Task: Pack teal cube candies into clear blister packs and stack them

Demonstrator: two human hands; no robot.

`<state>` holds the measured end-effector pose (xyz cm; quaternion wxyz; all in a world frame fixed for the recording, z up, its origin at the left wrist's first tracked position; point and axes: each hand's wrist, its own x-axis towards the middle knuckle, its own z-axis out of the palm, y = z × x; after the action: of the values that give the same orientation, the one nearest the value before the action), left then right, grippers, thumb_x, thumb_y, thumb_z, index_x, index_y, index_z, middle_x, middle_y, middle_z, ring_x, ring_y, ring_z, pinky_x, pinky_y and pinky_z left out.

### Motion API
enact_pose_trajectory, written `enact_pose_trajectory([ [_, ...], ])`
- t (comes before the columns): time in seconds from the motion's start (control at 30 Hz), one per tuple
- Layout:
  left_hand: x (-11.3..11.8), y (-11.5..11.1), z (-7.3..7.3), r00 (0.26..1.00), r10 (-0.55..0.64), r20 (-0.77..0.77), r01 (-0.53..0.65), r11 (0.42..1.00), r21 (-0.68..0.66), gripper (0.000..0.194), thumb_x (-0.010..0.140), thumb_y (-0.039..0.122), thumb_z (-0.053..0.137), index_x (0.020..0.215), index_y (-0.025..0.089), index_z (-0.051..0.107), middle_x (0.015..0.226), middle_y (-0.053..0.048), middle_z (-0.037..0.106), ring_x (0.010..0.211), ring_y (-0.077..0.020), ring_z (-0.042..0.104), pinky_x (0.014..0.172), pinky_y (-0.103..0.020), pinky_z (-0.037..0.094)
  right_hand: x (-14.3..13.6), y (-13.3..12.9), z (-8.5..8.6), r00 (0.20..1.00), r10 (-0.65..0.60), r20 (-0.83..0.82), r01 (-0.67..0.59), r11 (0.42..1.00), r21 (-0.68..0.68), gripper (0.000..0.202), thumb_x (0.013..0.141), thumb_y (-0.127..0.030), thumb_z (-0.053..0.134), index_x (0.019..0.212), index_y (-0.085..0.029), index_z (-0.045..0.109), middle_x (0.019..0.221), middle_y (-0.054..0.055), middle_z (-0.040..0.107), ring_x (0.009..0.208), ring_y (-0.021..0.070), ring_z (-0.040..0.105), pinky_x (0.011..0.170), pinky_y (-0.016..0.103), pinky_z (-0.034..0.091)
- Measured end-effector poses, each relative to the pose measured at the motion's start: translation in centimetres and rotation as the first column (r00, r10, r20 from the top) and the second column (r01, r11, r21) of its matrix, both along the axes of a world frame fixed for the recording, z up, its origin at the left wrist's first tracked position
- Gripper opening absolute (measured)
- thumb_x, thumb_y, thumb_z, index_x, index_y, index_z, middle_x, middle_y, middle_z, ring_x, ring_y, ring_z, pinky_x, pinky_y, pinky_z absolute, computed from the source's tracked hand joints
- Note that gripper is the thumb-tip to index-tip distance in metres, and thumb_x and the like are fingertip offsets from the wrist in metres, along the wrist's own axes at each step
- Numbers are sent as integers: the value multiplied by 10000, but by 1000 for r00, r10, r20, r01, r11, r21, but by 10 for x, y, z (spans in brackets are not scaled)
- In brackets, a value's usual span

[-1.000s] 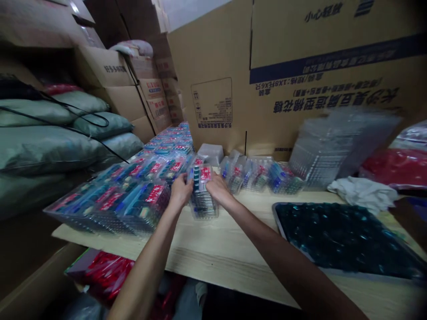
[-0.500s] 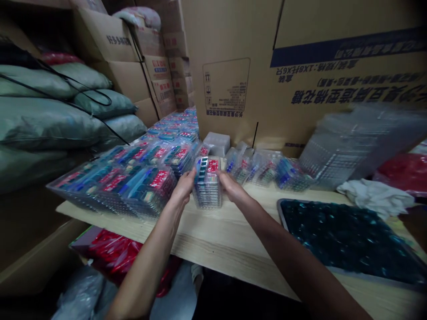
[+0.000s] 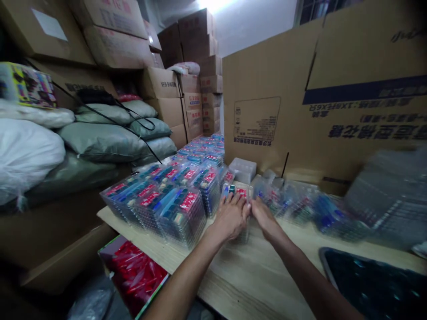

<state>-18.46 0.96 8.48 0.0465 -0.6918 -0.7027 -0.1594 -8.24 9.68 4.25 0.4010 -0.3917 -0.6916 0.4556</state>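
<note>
"Tray stack (image 3: 240, 190) sits upright before us on the table (image 3: 253, 275), just right of the packed stacks (image 3: 182, 218). How do we handle it well?"

"Starting from the left: our left hand (image 3: 231, 218) lies across its top, fingers stretched. By the pose, we'd call this steadying and squaring, so we should press lightly and evenly, or the thin plastic may bend."

"Are we gripping with it?"

"We can't tell; the palm hides that. Nor can we tell whether our right hand (image 3: 265, 215), fingertips at the stack's right edge, is pinching anything. We'd brace that side squarely, so the layers line up and don't slide."

"And our counts, left to right?"

"One box (image 3: 110, 248) of red packets (image 3: 136, 275), too jumbled to number, below the table edge. Packed stacks: many, overlapping too much for a sure figure. One tray stack at our hands, one whitish container (image 3: 243, 170) behind it. Next, three blurred clusters of trays (image 3: 300, 202). Then one wide tray (image 3: 327, 269) of dark teal pieces (image 3: 376, 280) that we can't count, and behind it one blurred pile of clear plastic (image 3: 390, 195)."
</note>
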Motion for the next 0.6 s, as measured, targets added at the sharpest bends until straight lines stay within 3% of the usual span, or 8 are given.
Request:
enact_pose_trajectory([
  [0.07, -1, -1, -4, 998, -35, -43, 34, 999, -18, 601, 957, 514, 391, 1437, 156, 441, 1512, -139, 454, 1419, -329, 372, 1156, -539, 296, 2, 11, 19, 985, -83, 148, 61, 987, 150, 613, 929, -541, 327, 1292, -138, 612, 1305, 176, 624, 1275, 320, 530, 1098, 512, 374],
  [0.1, -1, -2, -7, 996, -54, -69, 54, 999, 2, 699, 904, 570, 478, 1448, 136, 418, 1521, -162, 431, 1420, -354, 358, 1153, -545, 295, 1, 17, 28, 973, -80, 215, 23, 966, 256, 581, 942, -486, 317, 1319, -143, 595, 1355, 163, 592, 1307, 304, 503, 1126, 497, 345],
  [0.17, -1, -5, -12, 989, -77, -126, 84, 995, 53, 805, 790, 601, 629, 1401, 107, 457, 1484, -203, 452, 1385, -388, 388, 1130, -541, 318, -8, 28, 40, 928, -13, 371, -158, 891, 427, 547, 959, -411, 294, 1362, -163, 568, 1446, 129, 521, 1376, 279, 431, 1168, 478, 291],
  [0.2, 0, -7, -15, 986, -72, -148, 84, 994, 76, 781, 760, 580, 672, 1353, 101, 499, 1442, -212, 485, 1346, -390, 429, 1108, -531, 344, -14, 33, 42, 884, 22, 468, -258, 856, 447, 546, 966, -398, 278, 1379, -175, 555, 1483, 112, 484, 1408, 276, 390, 1181, 481, 269],
  [0.27, 4, -10, -24, 986, -35, -165, 56, 991, 124, 655, 770, 518, 686, 1261, 106, 557, 1344, -199, 550, 1257, -366, 499, 1053, -497, 395, -26, 43, 34, 782, 92, 616, -391, 843, 370, 560, 976, -414, 247, 1419, -201, 516, 1542, 78, 409, 1458, 272, 306, 1196, 494, 234],
  [0.37, 7, -15, -43, 988, 5, -153, 28, 976, 216, 565, 860, 468, 594, 1281, 98, 530, 1313, -178, 561, 1245, -326, 494, 1050, -453, 390, -36, 54, 5, 709, 126, 694, -433, 855, 286, 596, 976, -487, 235, 1483, -238, 427, 1582, 45, 341, 1487, 263, 236, 1204, 491, 220],
  [0.5, 4, -21, -68, 984, -5, -179, 60, 952, 302, 662, 914, 546, 463, 1355, 52, 465, 1403, -214, 492, 1321, -336, 419, 1105, -456, 317, -36, 64, -28, 762, 65, 644, -377, 853, 361, 632, 942, -525, 310, 1499, -240, 400, 1592, 46, 320, 1493, 306, 202, 1203, 526, 175],
  [0.6, -1, -22, -73, 982, -25, -188, 76, 959, 272, 675, 903, 558, 468, 1368, 68, 458, 1441, -213, 464, 1324, -349, 409, 1097, -473, 310, -37, 68, -33, 819, 93, 566, -359, 853, 380, 654, 911, -550, 353, 1461, -213, 457, 1566, 67, 370, 1474, 331, 243, 1189, 546, 184],
])
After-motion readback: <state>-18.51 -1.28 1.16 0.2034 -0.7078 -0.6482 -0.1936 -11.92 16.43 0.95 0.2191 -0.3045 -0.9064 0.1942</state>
